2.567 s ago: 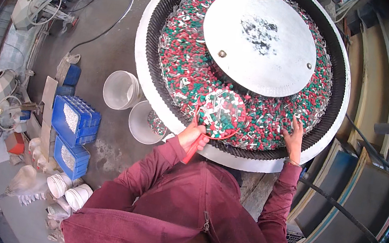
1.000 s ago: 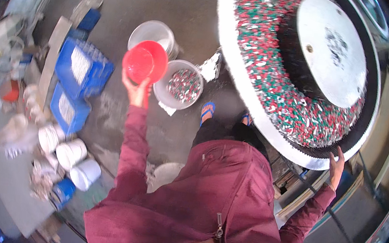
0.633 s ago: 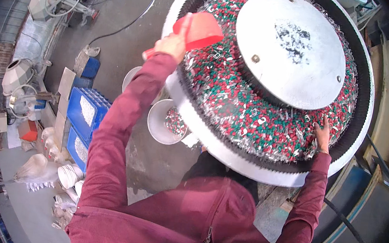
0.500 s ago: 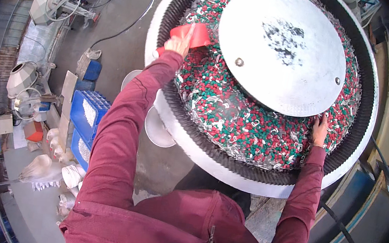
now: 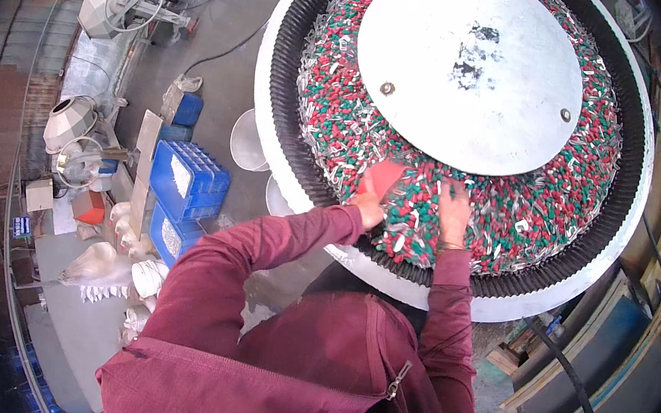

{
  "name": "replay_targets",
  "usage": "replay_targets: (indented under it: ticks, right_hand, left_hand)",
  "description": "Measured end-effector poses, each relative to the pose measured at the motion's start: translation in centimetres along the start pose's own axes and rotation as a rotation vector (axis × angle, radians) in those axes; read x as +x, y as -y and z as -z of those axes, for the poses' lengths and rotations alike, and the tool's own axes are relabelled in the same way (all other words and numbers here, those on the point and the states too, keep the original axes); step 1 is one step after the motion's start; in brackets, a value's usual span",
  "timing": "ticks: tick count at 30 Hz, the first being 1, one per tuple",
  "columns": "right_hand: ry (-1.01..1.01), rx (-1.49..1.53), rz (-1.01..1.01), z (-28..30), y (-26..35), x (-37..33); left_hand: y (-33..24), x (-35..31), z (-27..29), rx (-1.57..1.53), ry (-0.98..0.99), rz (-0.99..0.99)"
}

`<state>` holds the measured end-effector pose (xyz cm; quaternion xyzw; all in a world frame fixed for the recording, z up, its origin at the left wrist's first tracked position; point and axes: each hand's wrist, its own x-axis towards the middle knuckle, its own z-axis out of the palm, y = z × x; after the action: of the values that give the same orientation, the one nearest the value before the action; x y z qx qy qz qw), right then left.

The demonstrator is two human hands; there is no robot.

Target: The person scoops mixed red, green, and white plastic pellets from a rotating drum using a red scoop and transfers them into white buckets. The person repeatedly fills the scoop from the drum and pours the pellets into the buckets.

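Note:
A large round tub with a white rim (image 5: 539,305) and a ribbed black inner wall holds a ring of red and green pellets (image 5: 341,117) mixed with small shiny metal pieces. Over its middle lies a round pale metal disc (image 5: 431,62) with bolts. My left hand (image 5: 369,205) grips a red plastic scoop (image 5: 384,178), which rests on the pellets at the tub's near side. Just right of it, my right hand (image 5: 453,215) reaches onto the pellets with its fingers apart; the fingertips are slightly blurred. I cannot make out anything held in it.
On the left stand blue crates (image 5: 189,181) with small white pieces inside. White bowls (image 5: 249,140) sit beside the tub. Farther left are two drum machines with handwheels (image 5: 104,9). A black hose (image 5: 574,377) and leaning boards (image 5: 613,390) are at the right.
My left hand has brought the red scoop from the tub's left side to the near side. My right hand has moved left across the pellets toward it. The view has shifted a little.

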<state>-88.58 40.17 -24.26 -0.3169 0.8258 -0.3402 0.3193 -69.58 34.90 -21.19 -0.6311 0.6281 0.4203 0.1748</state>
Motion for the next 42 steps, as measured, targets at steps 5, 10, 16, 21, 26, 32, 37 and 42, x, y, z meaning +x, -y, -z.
replay_targets:
  ticks: [5, 10, 16, 21, 26, 32, 37, 42]
  right_hand:
    - [0.065, -0.376, 0.239, 3.9, 5.3, -2.7]
    - [0.322, -0.279, 0.121, 11.9, 3.8, -0.1]
    - [0.072, -0.478, 0.005, 17.4, -1.4, -2.0]
    - [0.012, -0.517, 0.083, 17.5, -0.7, -4.4]
    - [-0.010, -0.497, 0.112, 16.3, 1.4, -5.5]
    - [0.030, -0.461, 0.115, 13.8, 2.4, -4.8]
    - [0.117, -0.391, 0.017, 13.1, 1.9, -5.4]
    - [0.100, -0.366, -0.016, 13.2, 1.2, -6.0]
  left_hand:
    - [-1.6, -1.5, -1.2, -1.028, 0.611, 0.314]
    - [-1.6, -5.2, 1.4, -1.150, 0.694, 0.217]
    - [0.6, -9.9, 5.5, -1.204, 0.682, 0.078]
    - [3.9, -13.7, 10.2, -1.315, 0.681, -0.032]
    - [9.5, -17.4, 15.9, -1.395, 0.634, -0.077]
    - [19.6, -21.3, 21.7, -1.467, 0.388, -0.072]
    - [28.7, -21.8, 22.7, -1.594, 0.138, -0.014]
    - [35.9, -18.1, 19.6, -1.524, -0.226, -0.021]
